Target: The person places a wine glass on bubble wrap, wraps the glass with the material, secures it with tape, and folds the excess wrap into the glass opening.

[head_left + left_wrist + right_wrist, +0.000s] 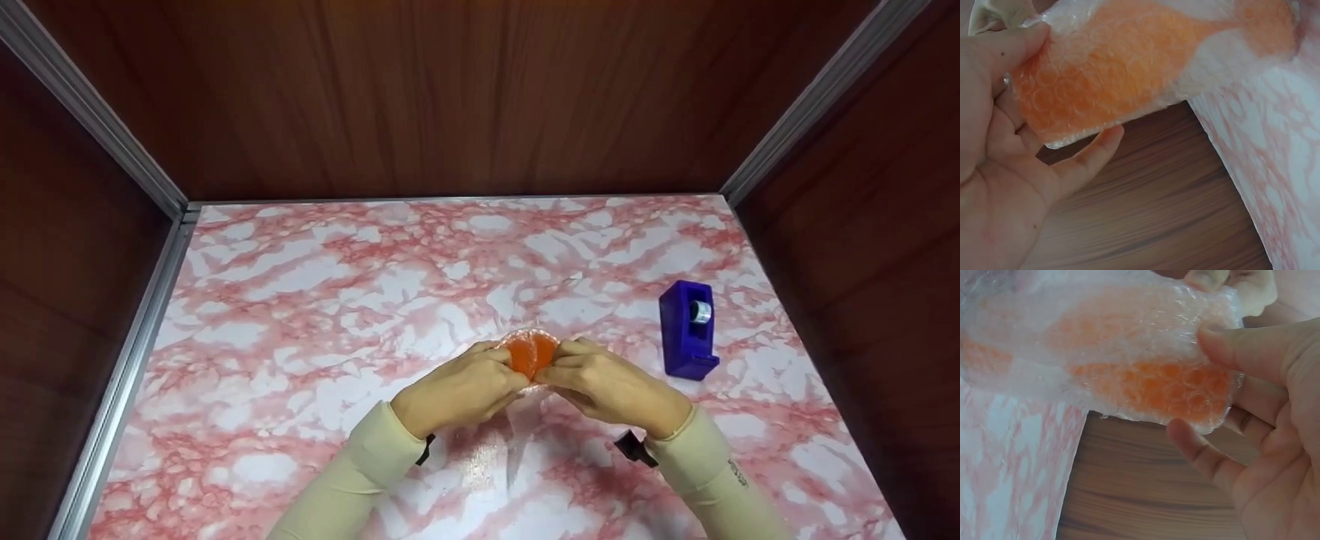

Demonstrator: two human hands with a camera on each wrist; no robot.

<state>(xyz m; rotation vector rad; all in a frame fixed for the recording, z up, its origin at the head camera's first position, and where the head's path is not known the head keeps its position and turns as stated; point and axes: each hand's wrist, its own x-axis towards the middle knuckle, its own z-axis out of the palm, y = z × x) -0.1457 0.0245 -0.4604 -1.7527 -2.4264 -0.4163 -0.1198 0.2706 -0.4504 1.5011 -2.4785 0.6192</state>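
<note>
An orange stemmed goblet (1129, 56) wrapped in clear bubble wrap (1123, 309) is between both hands. In the left wrist view its wide bowl is at the left, and the stem narrows toward a foot at the upper right. The left hand (470, 386) grips the wrap at the bowl end, its thumb (1019, 45) lying on the near face. From the other side the right hand (611, 386) pinches the same end, with its thumb (1241, 349) over the wrap. Seen from above, the orange bowl (521, 356) shows between the fingers with a pale line across it.
A purple tape dispenser (686, 330) with a roll of clear tape (700, 312) stands right of the hands. Pink-and-white marbled table (300, 285) lies beneath. Dark wood panels (450, 97) with metal edge rails (120, 375) enclose the back and sides.
</note>
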